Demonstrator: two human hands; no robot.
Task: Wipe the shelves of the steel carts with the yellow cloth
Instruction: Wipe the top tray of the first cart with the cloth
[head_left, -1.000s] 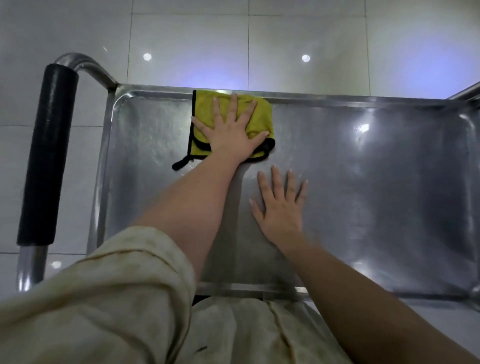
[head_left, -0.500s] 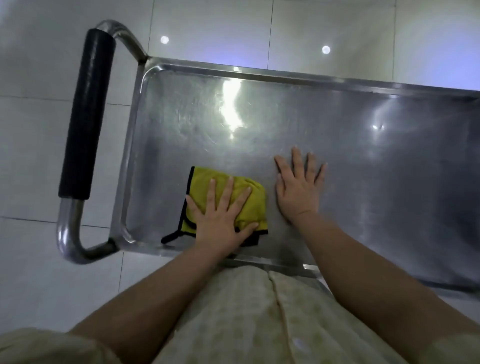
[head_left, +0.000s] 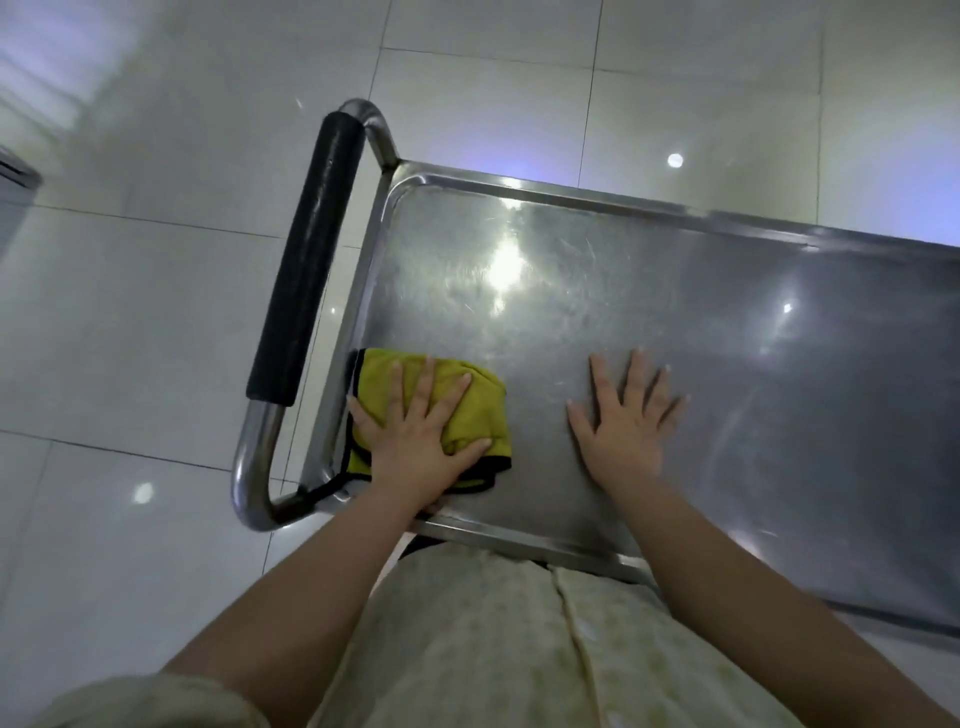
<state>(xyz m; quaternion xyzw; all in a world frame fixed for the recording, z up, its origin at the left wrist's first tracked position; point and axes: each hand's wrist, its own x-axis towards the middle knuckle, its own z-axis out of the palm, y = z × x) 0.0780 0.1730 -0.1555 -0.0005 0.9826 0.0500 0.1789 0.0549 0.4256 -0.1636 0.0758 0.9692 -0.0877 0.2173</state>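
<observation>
Where the pale shirt ends nearest the camera, two bare forearms are stretched onto the steel cart's shelf (head_left: 545, 312). The yellow cloth (head_left: 484, 411), folded and black-edged, is pressed flat in the shelf's near left corner by the left hand (head_left: 421, 441), fingers (head_left: 426, 379) straight and spread; its black tail is pointed toward the handle (head_left: 306, 280). The right hand (head_left: 628, 426) is laid flat on bare steel beside it, fingers apart.
</observation>
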